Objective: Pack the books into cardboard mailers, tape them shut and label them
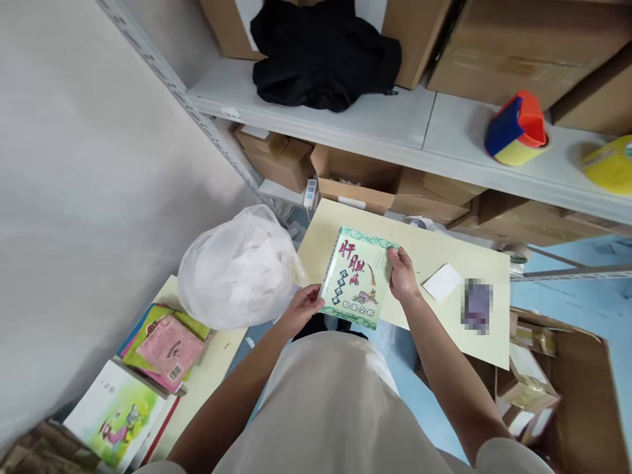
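Observation:
A pale green book [359, 276] with red and black Chinese lettering is held up in front of my body, its cover facing me. My left hand [302, 308] grips its lower left edge, thumb on the cover. At the upper right edge my right hand [403, 272] grips it too, with the fingers behind hidden. Beneath the book lies a cream table [454, 250]. On that table, to the right of my right hand, are a small white paper [443, 283] and a blurred-out purple item [476, 306].
A bulging white plastic bag [237, 266] stands left of the table. Stacked books [170, 349] lie on a surface at lower left. A grey shelf [316, 125] with a black cloth [326, 56] and cardboard boxes crosses the back. An open carton [592, 388] sits at lower right.

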Motion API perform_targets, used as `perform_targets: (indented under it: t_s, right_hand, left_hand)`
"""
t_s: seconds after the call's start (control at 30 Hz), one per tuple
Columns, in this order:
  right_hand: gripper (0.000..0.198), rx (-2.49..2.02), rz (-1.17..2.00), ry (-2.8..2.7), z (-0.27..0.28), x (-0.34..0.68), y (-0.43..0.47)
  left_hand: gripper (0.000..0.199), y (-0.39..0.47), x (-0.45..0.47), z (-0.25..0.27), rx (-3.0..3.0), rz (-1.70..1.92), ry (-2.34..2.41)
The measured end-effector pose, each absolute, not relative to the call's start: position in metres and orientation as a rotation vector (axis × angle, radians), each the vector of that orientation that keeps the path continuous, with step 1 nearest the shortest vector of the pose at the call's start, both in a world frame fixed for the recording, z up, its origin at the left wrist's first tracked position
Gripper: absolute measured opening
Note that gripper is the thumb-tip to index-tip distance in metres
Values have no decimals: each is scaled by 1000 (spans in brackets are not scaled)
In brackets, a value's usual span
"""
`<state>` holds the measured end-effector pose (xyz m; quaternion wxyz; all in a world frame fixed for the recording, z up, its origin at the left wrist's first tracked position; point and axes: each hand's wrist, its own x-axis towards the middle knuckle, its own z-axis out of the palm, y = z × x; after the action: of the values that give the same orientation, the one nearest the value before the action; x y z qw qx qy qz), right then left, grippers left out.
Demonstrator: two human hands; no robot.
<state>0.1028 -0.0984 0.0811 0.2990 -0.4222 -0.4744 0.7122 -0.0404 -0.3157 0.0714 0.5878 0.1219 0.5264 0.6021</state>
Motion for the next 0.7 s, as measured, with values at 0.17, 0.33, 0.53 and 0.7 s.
perform_targets:
  t_s: [0.17, 0.33, 0.53, 0.7]
  right_hand:
    - [42, -1202, 1822, -1174, 74, 116, -88]
    - [44, -1358, 1806, -1179, 82, 121, -79]
    - [37, -1382, 1723, -1051, 77, 126, -68]
    - [40, -1380, 1715, -1014, 74, 142, -61]
  left_hand:
    - [51, -297, -45, 62, 363, 1251, 1277]
    - [49, -282, -61, 55, 331, 1143, 1095]
    - [50, -259, -69, 42, 228, 1196, 1089]
    - [46, -247, -55, 36, 134, 1300, 1106]
